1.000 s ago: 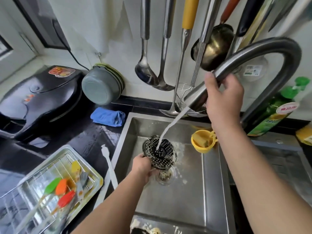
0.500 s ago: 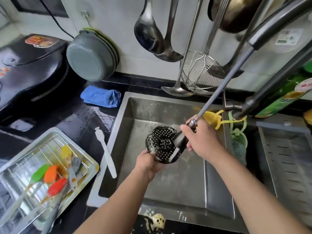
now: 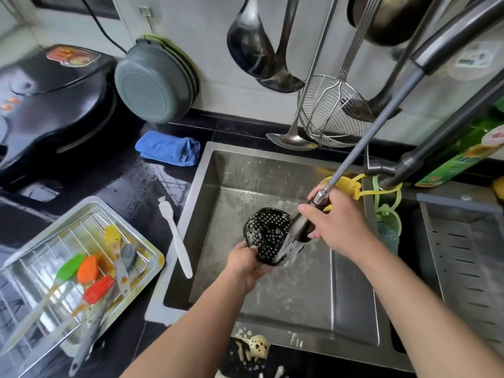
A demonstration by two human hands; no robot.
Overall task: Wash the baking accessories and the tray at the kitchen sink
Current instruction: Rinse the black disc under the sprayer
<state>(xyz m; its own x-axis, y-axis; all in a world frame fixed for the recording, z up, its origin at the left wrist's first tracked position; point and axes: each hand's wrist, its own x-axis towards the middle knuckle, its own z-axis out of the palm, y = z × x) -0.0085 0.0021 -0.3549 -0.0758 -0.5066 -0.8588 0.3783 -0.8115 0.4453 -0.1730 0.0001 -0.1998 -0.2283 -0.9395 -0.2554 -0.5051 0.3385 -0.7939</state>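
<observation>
The tray [image 3: 90, 211] and black appliance [image 3: 41, 105] run off the left edge; the left hand [image 3: 244, 264] hides the perforated mould's [image 3: 266, 231] lower rim.

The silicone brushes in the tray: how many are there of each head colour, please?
Green brush: 1
Orange brush: 1
Red brush: 1
Yellow brush: 1
Grey brush: 1
Total: 5, all lying in the metal tray.

Both forearms extend forward from the lower edge of the view, bare to the elbow. The left hand [image 3: 242, 261] is raised, fingers curled and pinching the lower edge of a held item. The right hand [image 3: 338, 227] sits higher, knuckles up, fingers wrapped around a cylindrical item.
</observation>
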